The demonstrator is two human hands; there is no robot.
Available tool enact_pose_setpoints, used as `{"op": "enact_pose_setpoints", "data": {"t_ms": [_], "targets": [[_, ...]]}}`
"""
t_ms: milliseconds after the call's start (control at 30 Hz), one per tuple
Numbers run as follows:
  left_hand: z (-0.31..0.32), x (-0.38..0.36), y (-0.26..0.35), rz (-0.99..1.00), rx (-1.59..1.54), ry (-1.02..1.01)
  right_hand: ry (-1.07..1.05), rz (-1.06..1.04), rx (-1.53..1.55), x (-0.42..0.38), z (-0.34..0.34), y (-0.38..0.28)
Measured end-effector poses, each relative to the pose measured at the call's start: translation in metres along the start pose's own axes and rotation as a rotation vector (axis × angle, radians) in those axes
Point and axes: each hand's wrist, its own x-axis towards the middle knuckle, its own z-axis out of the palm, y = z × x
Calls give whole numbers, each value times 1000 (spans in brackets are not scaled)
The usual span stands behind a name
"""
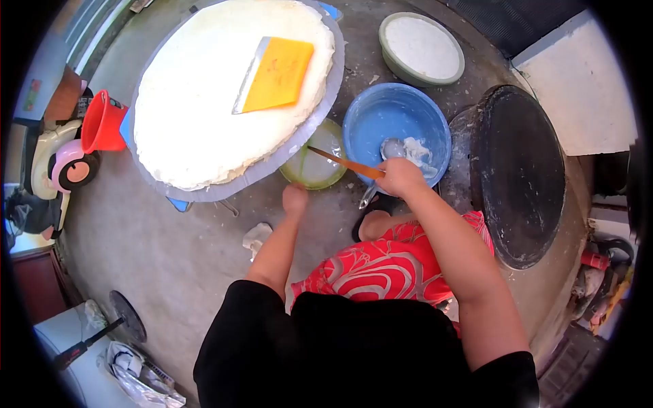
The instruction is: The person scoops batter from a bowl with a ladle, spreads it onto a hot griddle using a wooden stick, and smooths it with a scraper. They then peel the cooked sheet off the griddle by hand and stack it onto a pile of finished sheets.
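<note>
My right hand (403, 177) grips a flat orange-brown stick (354, 166). Its far tip reaches into a yellow-green bowl (326, 182) that holds pale liquid. At the near rim of that bowl is my left hand (294, 198), fingers curled and apparently holding the rim. A blue basin (367, 112) stands just right of the bowl, under my right hand. In it lie a metal ladle (392, 148) and a lump of white paste (419, 154). On a round board to the upper left, a thick white layer (197, 102) carries an orange scraper (282, 75).
A pale green tub (423, 47) of white material sits behind the basin. A large round black griddle (524, 177) stands to the right. A red bucket (102, 122) and a pink-and-cream scooter (68, 166) are at left. A white scrap (257, 238) lies on the floor.
</note>
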Motion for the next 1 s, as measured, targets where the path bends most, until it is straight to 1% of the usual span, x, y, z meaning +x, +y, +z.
{"op": "enact_pose_setpoints", "data": {"t_ms": [67,100,167,200,267,300,367,400,467,500,567,600,633,667,700,767,800,867,900,967,1000], "targets": [[-4,6,1,-3,-32,-37,21,-64,-173,-1,-2,2],[-9,1,1,-4,-30,-38,19,-64,-171,-3,4,0],[-26,-13,8,119,-71,34,231,-205,-248,5,23,1],[-27,-29,13,115,-71,32,227,-205,-249,14,39,8],[-30,-50,20,139,-226,-36,435,-175,-283,35,71,17],[-29,-49,16,131,-219,-39,425,-178,-277,27,67,12],[-22,-32,11,61,-52,-91,308,-254,-351,1,35,-4],[-21,-23,8,64,-55,-89,312,-253,-353,-4,24,-7],[-21,-9,5,-45,23,-75,238,-203,-358,-15,1,-4],[-21,-7,5,-42,17,-79,239,-198,-363,-21,-11,-5],[-22,-7,5,-57,91,-18,152,-62,-296,-33,-30,-6],[-26,-9,9,-57,93,-19,150,-61,-295,-40,-35,-6],[-31,-11,13,-46,168,-37,181,-105,-220,-46,-39,-6],[-36,-14,17,-35,243,-54,212,-149,-145,-49,-40,-5],[-40,-17,20,-35,244,-55,211,-148,-144,-47,-36,-4],[-49,-25,25,66,328,-32,85,-180,-89,-36,-17,0],[-53,-31,25,69,332,-34,85,-177,-85,-29,-10,1],[-63,-46,25,208,267,99,131,-100,-127,-14,-1,3],[-68,-52,26,212,272,100,132,-101,-121,-10,0,4],[-74,-64,26,158,241,101,182,-125,-268,-7,4,4],[-74,-68,22,160,247,102,182,-126,-262,-12,1,1]]}}
